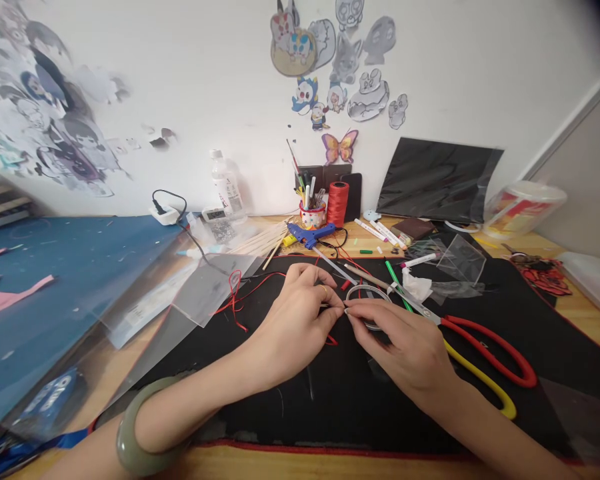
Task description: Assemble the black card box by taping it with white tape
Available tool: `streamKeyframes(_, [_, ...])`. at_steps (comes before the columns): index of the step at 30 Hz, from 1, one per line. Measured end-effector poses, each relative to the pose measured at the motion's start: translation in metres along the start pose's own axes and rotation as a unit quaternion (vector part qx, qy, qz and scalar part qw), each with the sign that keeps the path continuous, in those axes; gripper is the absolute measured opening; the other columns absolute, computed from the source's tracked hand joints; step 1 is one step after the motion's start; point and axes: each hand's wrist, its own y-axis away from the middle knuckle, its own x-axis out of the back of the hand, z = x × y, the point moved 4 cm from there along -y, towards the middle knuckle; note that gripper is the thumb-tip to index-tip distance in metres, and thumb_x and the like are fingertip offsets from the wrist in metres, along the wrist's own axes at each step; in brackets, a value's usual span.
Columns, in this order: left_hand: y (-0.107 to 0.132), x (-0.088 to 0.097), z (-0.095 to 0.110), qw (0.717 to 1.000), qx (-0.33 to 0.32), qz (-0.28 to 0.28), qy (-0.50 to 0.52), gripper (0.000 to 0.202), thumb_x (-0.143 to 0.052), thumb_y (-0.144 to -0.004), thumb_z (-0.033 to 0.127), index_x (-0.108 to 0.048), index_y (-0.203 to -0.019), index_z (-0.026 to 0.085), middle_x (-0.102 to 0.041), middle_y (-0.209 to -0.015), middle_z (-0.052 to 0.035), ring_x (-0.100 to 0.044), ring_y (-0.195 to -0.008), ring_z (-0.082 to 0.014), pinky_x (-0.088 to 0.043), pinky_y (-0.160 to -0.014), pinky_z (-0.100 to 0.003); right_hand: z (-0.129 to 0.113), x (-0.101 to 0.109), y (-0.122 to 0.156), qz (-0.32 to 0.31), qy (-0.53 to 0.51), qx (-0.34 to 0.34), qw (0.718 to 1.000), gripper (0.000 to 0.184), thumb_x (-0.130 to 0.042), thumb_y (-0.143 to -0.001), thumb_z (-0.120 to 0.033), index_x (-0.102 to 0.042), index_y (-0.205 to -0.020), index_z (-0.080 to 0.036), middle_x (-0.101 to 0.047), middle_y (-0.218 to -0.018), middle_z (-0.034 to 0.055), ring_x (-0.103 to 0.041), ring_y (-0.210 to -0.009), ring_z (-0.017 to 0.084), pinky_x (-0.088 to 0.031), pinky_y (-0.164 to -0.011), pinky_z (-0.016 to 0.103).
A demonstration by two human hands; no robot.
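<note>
Two hands met above one black mat (300, 417) on the table (260, 467). The fingers of the left hand (300, 320) and right hand (405, 340) were pinched together, nearly tip to tip, apparently on one small piece (347, 309) too tiny to identify. Red cord (234, 301) lay beside the left hand; one pair of scissors (434, 316), with two handle loops, lay beside the right. Beyond stood one red spool (337, 203) and lay one blue glue gun (310, 235). Mostly open room extended between the forearms to the mat's red near edge.
</note>
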Motion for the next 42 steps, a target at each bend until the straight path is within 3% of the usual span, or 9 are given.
streamKeyframes(9, [-0.001, 0.001, 0.001, 1.000, -0.002, 0.001, -0.006, 0.016, -0.051, -0.080, 0.013, -0.064, -0.073, 0.019, -0.051, -0.098, -0.0046, -0.039, -0.106, -0.0212, -0.039, -0.093, -0.040, 0.006, 0.000, -0.003, -0.013, -0.065, -0.080, 0.995, 0.014, -0.055, -0.077, -0.012, -0.064, -0.082, -0.022, -0.072, -0.081, 0.0004, -0.068, -0.068, 0.013, -0.056, -0.063, 0.023])
streamKeyframes(20, [0.002, 0.002, 0.003, 1.000, -0.002, 0.003, -0.008, 0.015, -0.052, -0.079, 0.014, -0.064, -0.073, 0.019, -0.052, -0.099, -0.0043, -0.038, -0.107, -0.0214, -0.038, -0.094, -0.040, 0.012, -0.003, -0.001, -0.044, -0.143, -0.167, 0.975, 0.010, -0.058, -0.076, -0.015, -0.064, -0.079, -0.022, -0.070, -0.081, -0.0004, -0.066, -0.070, 0.013, -0.055, -0.063, 0.024])
streamKeyframes(29, [-0.001, -0.001, -0.001, 1.000, 0.004, 0.002, 0.003, 0.011, -0.055, -0.078, 0.017, -0.064, -0.073, 0.019, -0.051, -0.099, -0.0043, -0.039, -0.107, -0.0222, -0.037, -0.094, -0.042, 0.021, -0.010, -0.002, -0.083, -0.270, -0.273, 0.920, 0.006, -0.060, -0.076, -0.022, -0.065, -0.078, -0.019, -0.069, -0.081, 0.0023, -0.065, -0.076, 0.016, -0.056, -0.070, 0.027])
streamKeyframes(37, [-0.001, 0.000, -0.001, 1.000, 0.022, -0.004, 0.010, 0.005, -0.057, -0.077, 0.018, -0.062, -0.075, 0.019, -0.052, -0.101, -0.0048, -0.038, -0.108, -0.0219, -0.035, -0.097, -0.042, 0.023, -0.011, 0.000, -0.077, -0.299, -0.297, 0.904, 0.008, -0.062, -0.075, -0.024, -0.066, -0.079, -0.019, -0.068, -0.082, 0.0027, -0.065, -0.077, 0.016, -0.056, -0.072, 0.028])
streamKeyframes(42, [-0.001, 0.002, 0.001, 1.000, 0.023, -0.004, 0.007, 0.005, -0.058, -0.078, 0.018, -0.062, -0.075, 0.018, -0.053, -0.100, -0.0046, -0.039, -0.107, -0.0217, -0.034, -0.097, -0.042, 0.022, -0.010, 0.000, -0.071, -0.294, -0.291, 0.908, 0.007, -0.062, -0.075, -0.023, -0.066, -0.078, -0.019, -0.068, -0.081, 0.0025, -0.065, -0.077, 0.016, -0.056, -0.072, 0.027])
